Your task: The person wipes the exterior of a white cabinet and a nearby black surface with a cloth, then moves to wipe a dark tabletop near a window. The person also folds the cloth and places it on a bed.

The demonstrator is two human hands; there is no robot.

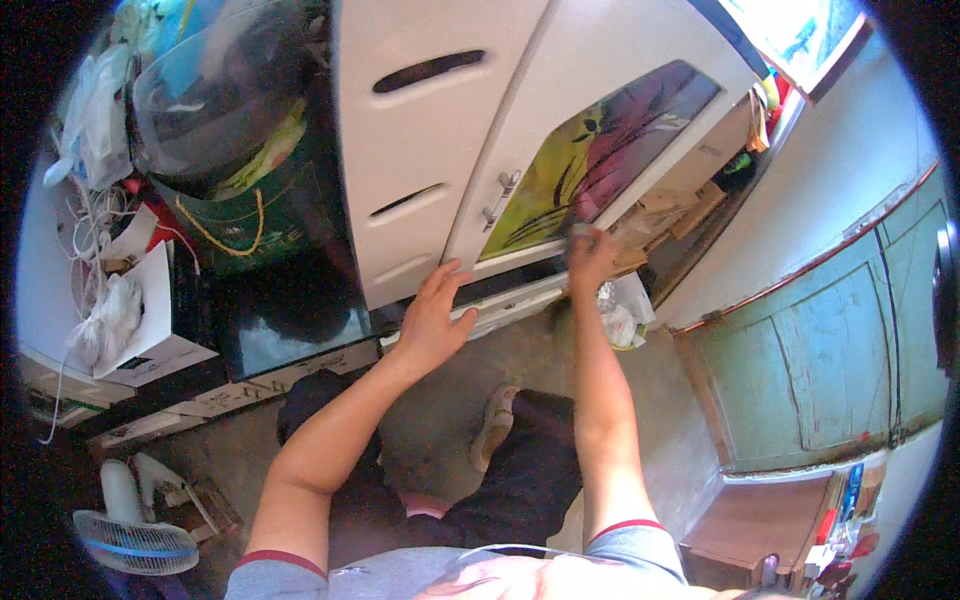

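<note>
A white cabinet (420, 150) with oval slots stands before me. Its door (577, 82) has a framed panel (600, 150) with a yellow-green and pink floral print, and a metal handle (501, 199). My left hand (439, 322) has its fingers spread, with the fingertips at the cabinet's lower edge, left of the printed panel. At the lower right corner of the door is my right hand (592, 259), its fingers bent against the edge. Something greyish and blurred shows at those fingers; I cannot tell whether it is held.
Cardboard pieces (667, 210) and a clear plastic bag (626, 311) lie right of the cabinet. To the left are a dark gift bag (247, 217) with a yellow cord, a white box (157, 315) and tangled cables (90, 217). A fan (139, 540) stands lower left; a greenish door (817, 345) is at right.
</note>
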